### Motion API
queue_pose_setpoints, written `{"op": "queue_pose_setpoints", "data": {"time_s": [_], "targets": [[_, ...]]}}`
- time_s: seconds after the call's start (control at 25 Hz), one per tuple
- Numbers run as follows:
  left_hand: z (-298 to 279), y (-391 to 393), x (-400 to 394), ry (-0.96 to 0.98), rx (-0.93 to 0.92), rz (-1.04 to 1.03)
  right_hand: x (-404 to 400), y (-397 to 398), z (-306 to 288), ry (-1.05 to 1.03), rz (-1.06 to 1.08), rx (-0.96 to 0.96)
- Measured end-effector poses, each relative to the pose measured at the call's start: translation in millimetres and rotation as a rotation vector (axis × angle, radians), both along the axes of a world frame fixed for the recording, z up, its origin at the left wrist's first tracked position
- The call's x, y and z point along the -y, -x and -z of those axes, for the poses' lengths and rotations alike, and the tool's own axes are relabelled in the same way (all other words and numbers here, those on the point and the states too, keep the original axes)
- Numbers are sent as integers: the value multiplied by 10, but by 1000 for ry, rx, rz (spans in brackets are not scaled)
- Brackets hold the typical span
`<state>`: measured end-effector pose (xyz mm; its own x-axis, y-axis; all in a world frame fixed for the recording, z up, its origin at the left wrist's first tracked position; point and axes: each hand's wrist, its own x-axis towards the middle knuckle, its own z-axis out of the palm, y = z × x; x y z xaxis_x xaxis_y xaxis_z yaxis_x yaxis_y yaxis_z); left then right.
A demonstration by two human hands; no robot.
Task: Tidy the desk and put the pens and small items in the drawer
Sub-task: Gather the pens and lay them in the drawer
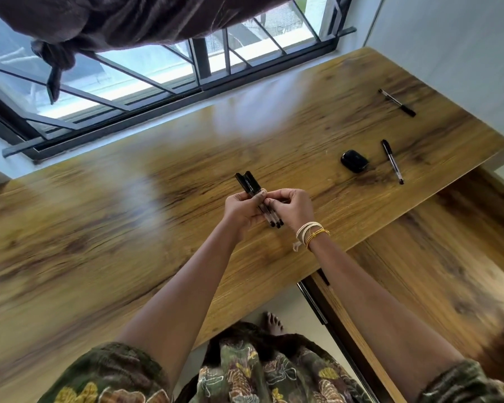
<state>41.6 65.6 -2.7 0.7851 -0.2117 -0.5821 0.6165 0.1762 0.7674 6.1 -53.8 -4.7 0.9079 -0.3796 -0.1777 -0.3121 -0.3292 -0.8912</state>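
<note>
Over the middle of the wooden desk (128,228), my left hand (240,209) grips a small bundle of black-capped pens (249,183), caps pointing away from me. My right hand (293,206) pinches the same bundle from the right side. To the right, a pen (392,162) with a clear barrel lies on the desk beside a small black case (354,161). Another black pen (397,102) rests near the far right corner. The open drawer (419,271) of wood-grain panels shows below the desk's right edge.
A barred window (157,82) runs along the desk's far edge, with a dark curtain (114,21) knotted above it. A white wall (448,39) borders the right side. My foot (272,324) stands on the floor under the desk's front edge.
</note>
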Motion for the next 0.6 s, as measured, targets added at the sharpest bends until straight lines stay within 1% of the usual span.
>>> {"op": "queue_pose_setpoints", "data": {"time_s": [0.08, 0.24, 0.36, 0.48, 0.6], "targets": [[-6, -18, 110, 3, -4, 9, 123, -9, -33, 22, -17, 1], [-16, -41, 396, 25, -2, 44, 479, -16, -50, 106, 56, 11], [-14, -64, 629, -2, 12, 86, 881, -29, -50, 268, 177, 22], [16, -83, 827, -8, -1, 107, 1354, -31, 3, 395, 344, 50], [61, -118, 957, -9, 1, 120, 1725, -45, 106, 611, 473, 22]]}}
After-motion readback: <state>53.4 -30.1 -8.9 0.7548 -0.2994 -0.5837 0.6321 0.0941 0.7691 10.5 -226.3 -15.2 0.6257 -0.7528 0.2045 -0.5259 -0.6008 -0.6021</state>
